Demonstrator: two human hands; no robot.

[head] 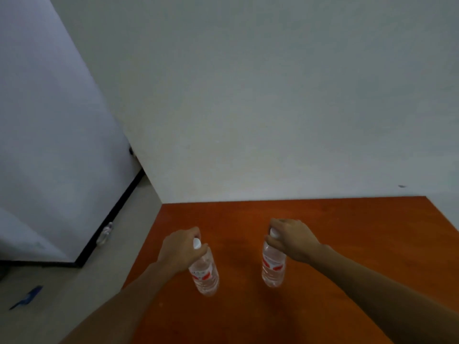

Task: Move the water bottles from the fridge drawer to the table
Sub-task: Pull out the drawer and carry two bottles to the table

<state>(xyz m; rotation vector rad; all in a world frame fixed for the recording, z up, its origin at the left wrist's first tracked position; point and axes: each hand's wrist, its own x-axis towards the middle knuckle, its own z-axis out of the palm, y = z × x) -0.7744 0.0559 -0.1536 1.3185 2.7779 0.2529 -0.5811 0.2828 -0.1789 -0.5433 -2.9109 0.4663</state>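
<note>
- Over the orange table [347, 232], left hand [179, 249] wraps the left bottle [205, 271] at its neck, forearm stretched forward.
- Right hand [291, 238] clamps the right bottle [273, 265] at its cap, wrist bent.

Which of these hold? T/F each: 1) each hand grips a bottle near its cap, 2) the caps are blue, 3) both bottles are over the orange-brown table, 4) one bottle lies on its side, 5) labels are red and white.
1) True. The left hand holds the left clear plastic water bottle near its cap, and the right hand holds the right clear plastic water bottle the same way.
2) False. Both caps are white.
3) True. Both are over the orange-brown wooden table.
4) False. Both are upright, the left one slightly tilted.
5) True. Each has a red and white label.
</note>
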